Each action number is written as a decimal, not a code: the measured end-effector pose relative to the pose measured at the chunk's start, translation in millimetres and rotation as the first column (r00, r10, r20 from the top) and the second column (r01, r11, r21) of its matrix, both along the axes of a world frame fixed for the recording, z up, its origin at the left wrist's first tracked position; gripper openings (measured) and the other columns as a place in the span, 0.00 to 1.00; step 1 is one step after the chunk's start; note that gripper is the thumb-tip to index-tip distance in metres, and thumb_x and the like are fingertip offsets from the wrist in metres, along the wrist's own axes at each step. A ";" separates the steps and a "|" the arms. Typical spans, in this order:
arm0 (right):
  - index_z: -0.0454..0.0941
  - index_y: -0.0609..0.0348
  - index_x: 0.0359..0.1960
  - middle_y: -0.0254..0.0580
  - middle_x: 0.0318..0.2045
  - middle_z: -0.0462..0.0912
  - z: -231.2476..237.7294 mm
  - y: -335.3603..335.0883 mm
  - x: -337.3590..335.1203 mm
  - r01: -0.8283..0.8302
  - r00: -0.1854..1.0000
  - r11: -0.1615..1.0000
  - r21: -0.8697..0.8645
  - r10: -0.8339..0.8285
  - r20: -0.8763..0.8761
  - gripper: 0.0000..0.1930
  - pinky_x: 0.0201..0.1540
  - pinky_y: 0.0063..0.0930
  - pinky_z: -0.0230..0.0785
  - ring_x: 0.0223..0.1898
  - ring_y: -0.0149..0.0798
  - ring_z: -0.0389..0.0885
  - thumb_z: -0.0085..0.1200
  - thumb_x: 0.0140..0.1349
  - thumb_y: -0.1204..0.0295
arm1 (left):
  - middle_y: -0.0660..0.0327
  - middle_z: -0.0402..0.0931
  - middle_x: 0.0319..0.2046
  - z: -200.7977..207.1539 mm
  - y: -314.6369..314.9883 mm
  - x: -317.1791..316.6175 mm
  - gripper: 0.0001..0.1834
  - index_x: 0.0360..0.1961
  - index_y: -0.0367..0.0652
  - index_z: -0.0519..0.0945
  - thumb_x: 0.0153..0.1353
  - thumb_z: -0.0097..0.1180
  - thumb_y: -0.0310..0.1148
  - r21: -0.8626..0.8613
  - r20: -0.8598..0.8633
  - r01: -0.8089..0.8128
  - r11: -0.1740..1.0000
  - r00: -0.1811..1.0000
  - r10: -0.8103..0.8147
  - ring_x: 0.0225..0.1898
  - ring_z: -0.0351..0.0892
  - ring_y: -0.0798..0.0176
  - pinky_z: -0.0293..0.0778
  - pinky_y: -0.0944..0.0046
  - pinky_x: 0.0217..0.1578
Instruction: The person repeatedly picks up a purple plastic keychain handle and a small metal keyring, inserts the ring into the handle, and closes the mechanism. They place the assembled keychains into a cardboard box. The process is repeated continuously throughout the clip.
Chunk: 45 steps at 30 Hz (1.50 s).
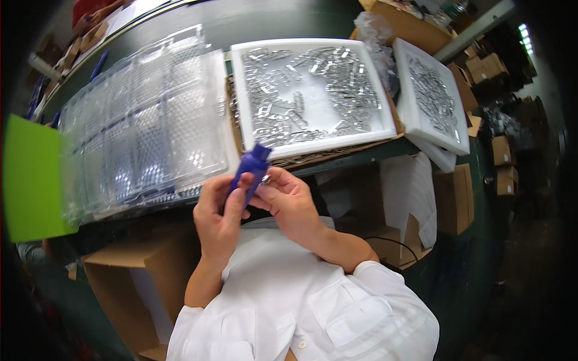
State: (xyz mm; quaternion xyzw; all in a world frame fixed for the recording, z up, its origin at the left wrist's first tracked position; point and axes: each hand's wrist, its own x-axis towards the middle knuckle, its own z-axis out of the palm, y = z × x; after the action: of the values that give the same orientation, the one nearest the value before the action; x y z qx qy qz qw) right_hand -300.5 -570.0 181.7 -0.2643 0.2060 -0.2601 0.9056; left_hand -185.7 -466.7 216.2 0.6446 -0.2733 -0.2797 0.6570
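Observation:
My left hand (218,218) is wrapped round a long dark blue plastic piece (251,168) with a narrower, stepped upper end. The piece is held tilted, its upper end toward the white tray. At its right side my right hand (290,201) pinches a small shiny metal clip (265,178) between thumb and forefinger, right against the blue piece. Whether the clip is seated on the piece I cannot tell. Just beyond my hands a white foam tray (313,147) holds many loose shiny metal clips (355,84).
Left of the tray lie clear plastic blister trays (144,114), with a bright green panel (33,180) at their left. A second white foam tray (460,129) of metal pieces leans at the right. Cardboard boxes (129,289) stand below the table edge. Another person's red sleeve (87,9) shows far left.

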 end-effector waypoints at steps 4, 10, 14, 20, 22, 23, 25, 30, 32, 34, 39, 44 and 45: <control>0.78 0.61 0.58 0.48 0.48 0.87 30.4 -52.1 -32.7 0.216 0.943 0.801 -0.559 -0.319 -0.093 0.12 0.57 0.37 0.83 0.50 0.39 0.88 0.52 0.76 0.77 | 0.57 0.79 0.35 -8.1 12.7 14.0 0.20 0.59 0.35 0.73 0.79 0.51 0.42 -0.186 -0.311 -0.065 0.980 0.950 0.004 0.19 0.77 0.70 0.73 0.72 0.18; 0.81 0.66 0.58 0.48 0.44 0.89 55.2 -272.2 -169.4 -0.184 0.070 -0.134 -0.974 -0.990 0.123 0.15 0.52 0.35 0.78 0.43 0.45 0.87 0.55 0.75 0.72 | 0.57 0.74 0.38 -0.2 16.4 19.9 0.29 0.61 0.32 0.72 0.81 0.43 0.51 -0.341 -0.517 0.011 0.940 0.833 -0.197 0.16 0.72 0.72 0.70 0.75 0.12; 0.83 0.62 0.56 0.51 0.43 0.89 69.9 -275.4 -154.0 -0.666 0.089 -0.326 -0.671 -0.928 0.362 0.16 0.55 0.45 0.77 0.47 0.56 0.86 0.60 0.66 0.77 | 0.56 0.74 0.40 -0.9 19.3 22.6 0.33 0.66 0.27 0.68 0.81 0.43 0.51 -0.369 -0.478 0.153 0.917 0.815 -0.328 0.19 0.73 0.73 0.72 0.74 0.13; 0.89 0.57 0.43 0.44 0.42 0.89 42.8 -238.4 -34.9 -0.458 0.470 -0.088 -0.885 -0.869 -0.157 0.10 0.50 0.43 0.79 0.46 0.46 0.88 0.67 0.62 0.70 | 0.52 0.77 0.40 -5.0 24.1 24.3 0.37 0.70 0.25 0.65 0.80 0.43 0.52 -0.333 -0.540 0.167 0.928 0.773 -0.333 0.22 0.77 0.69 0.79 0.69 0.20; 0.88 0.56 0.44 0.45 0.43 0.89 35.6 -237.9 -6.4 -0.581 0.402 -0.037 -0.813 -0.882 -0.247 0.13 0.50 0.44 0.79 0.47 0.47 0.88 0.69 0.61 0.66 | 0.50 0.79 0.39 -1.5 26.4 24.5 0.36 0.70 0.24 0.66 0.81 0.42 0.52 -0.316 -0.518 0.193 0.929 0.786 -0.339 0.22 0.79 0.67 0.80 0.67 0.22; 0.88 0.56 0.45 0.45 0.43 0.89 30.4 -239.4 3.6 -0.641 0.357 -0.009 -0.767 -0.888 -0.288 0.14 0.51 0.44 0.79 0.47 0.48 0.88 0.70 0.60 0.64 | 0.45 0.81 0.40 -4.2 29.2 26.3 0.35 0.70 0.27 0.66 0.82 0.39 0.52 -0.304 -0.500 0.206 0.930 0.797 -0.340 0.23 0.81 0.65 0.80 0.67 0.23; 0.87 0.57 0.46 0.46 0.44 0.89 23.2 -240.6 16.2 -0.718 0.295 -0.010 -0.696 -0.910 -0.291 0.16 0.54 0.44 0.79 0.49 0.50 0.87 0.70 0.60 0.63 | 0.43 0.81 0.40 -8.1 33.6 24.5 0.34 0.71 0.29 0.67 0.82 0.38 0.51 -0.315 -0.482 0.190 0.930 0.812 -0.329 0.23 0.81 0.64 0.80 0.67 0.24; 0.87 0.56 0.43 0.45 0.44 0.88 12.6 -249.0 19.0 -0.648 0.283 0.076 -0.758 -0.900 -0.332 0.11 0.54 0.45 0.78 0.49 0.50 0.86 0.66 0.61 0.67 | 0.37 0.82 0.42 -11.8 36.3 28.4 0.32 0.70 0.32 0.67 0.83 0.35 0.51 -0.344 -0.501 0.185 0.921 0.793 -0.346 0.21 0.82 0.63 0.79 0.68 0.23; 0.87 0.55 0.42 0.44 0.44 0.88 16.7 -248.0 18.4 -0.641 0.314 0.104 -0.760 -0.868 -0.384 0.10 0.53 0.45 0.78 0.49 0.50 0.86 0.65 0.61 0.68 | 0.36 0.82 0.43 -11.0 37.3 30.0 0.32 0.70 0.33 0.66 0.83 0.34 0.52 -0.350 -0.515 0.172 0.921 0.786 -0.343 0.21 0.83 0.63 0.80 0.67 0.23; 0.87 0.55 0.41 0.44 0.42 0.89 19.2 -246.0 15.6 -0.659 0.322 0.056 -0.750 -0.880 -0.349 0.09 0.53 0.45 0.77 0.48 0.49 0.87 0.64 0.63 0.68 | 0.37 0.82 0.43 -8.9 36.2 30.4 0.32 0.69 0.33 0.66 0.83 0.35 0.52 -0.349 -0.523 0.162 0.923 0.783 -0.336 0.21 0.83 0.63 0.81 0.67 0.23; 0.85 0.58 0.39 0.45 0.39 0.89 21.9 -240.7 16.1 -0.618 0.337 -0.014 -0.786 -0.908 -0.249 0.08 0.50 0.46 0.78 0.43 0.51 0.88 0.62 0.66 0.67 | 0.40 0.81 0.44 -14.3 36.0 33.5 0.33 0.70 0.33 0.66 0.81 0.38 0.53 -0.377 -0.564 0.139 0.916 0.750 -0.346 0.22 0.84 0.63 0.81 0.67 0.21; 0.83 0.62 0.40 0.45 0.37 0.89 40.2 -226.6 12.7 -0.395 0.448 0.178 -0.901 -0.819 -0.358 0.07 0.43 0.38 0.79 0.39 0.43 0.91 0.59 0.70 0.71 | 0.42 0.79 0.47 -13.6 31.8 33.0 0.33 0.71 0.31 0.64 0.79 0.45 0.48 -0.417 -0.545 0.155 0.896 0.745 -0.383 0.25 0.84 0.64 0.81 0.68 0.21; 0.83 0.62 0.41 0.45 0.36 0.89 43.0 -224.5 10.4 -0.308 0.511 0.280 -0.909 -0.757 -0.406 0.06 0.41 0.36 0.80 0.39 0.40 0.91 0.59 0.71 0.72 | 0.42 0.79 0.47 -12.8 31.2 33.2 0.32 0.72 0.31 0.64 0.79 0.46 0.46 -0.414 -0.550 0.163 0.896 0.739 -0.389 0.25 0.84 0.64 0.81 0.68 0.21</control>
State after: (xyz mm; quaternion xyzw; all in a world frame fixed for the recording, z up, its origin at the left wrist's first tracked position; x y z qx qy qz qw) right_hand -290.1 -794.6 224.8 -0.7780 0.4499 -0.3214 0.2983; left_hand -152.5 -435.5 203.5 0.3447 -0.1798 -0.5199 0.7607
